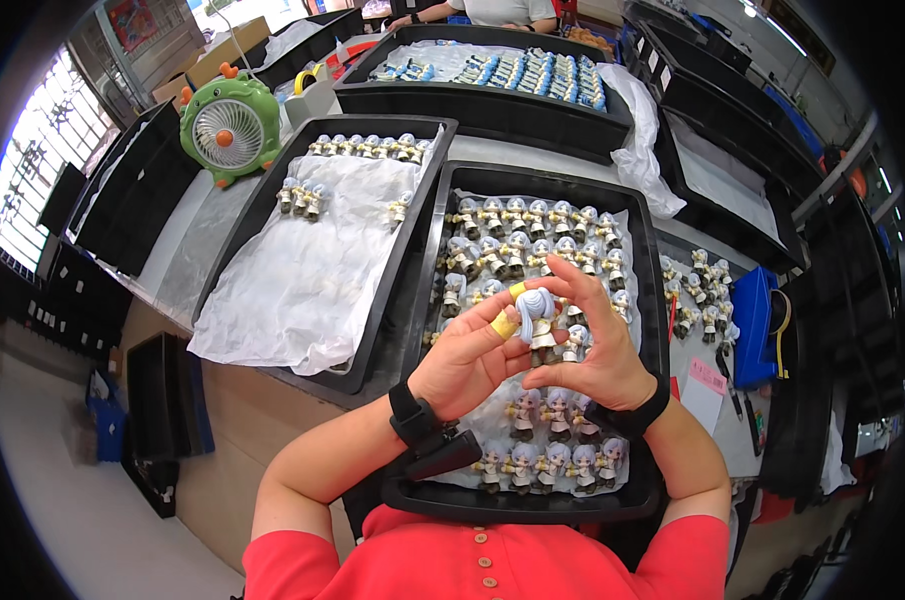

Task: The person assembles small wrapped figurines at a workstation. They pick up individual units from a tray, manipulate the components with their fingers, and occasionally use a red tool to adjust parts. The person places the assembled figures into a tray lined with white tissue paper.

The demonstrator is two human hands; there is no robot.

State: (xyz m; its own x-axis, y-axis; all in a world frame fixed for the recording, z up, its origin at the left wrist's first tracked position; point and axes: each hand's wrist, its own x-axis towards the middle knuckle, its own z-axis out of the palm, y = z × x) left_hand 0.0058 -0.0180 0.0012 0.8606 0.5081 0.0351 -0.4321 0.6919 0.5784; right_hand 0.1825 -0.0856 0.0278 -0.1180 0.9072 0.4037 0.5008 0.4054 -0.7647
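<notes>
Two hands pinched small pale-haired figurine [539, 322] above black tray [653, 300] of matching figurines: left hand [468, 358], right hand [595, 345]. Hands hid middle rows. Second tray [373, 310] left, green fan [229, 125] beyond.

Two hands, the left hand [465, 362] and the right hand [595, 345], hold one figurine [539, 322]. Three black trays with figurines are on the tabletop [188, 235]: near tray [653, 300], left tray [248, 215], far tray [483, 105]. There is one green fan [229, 125] and one blue box [753, 325]. The small figurines are too many to count exactly.
</notes>
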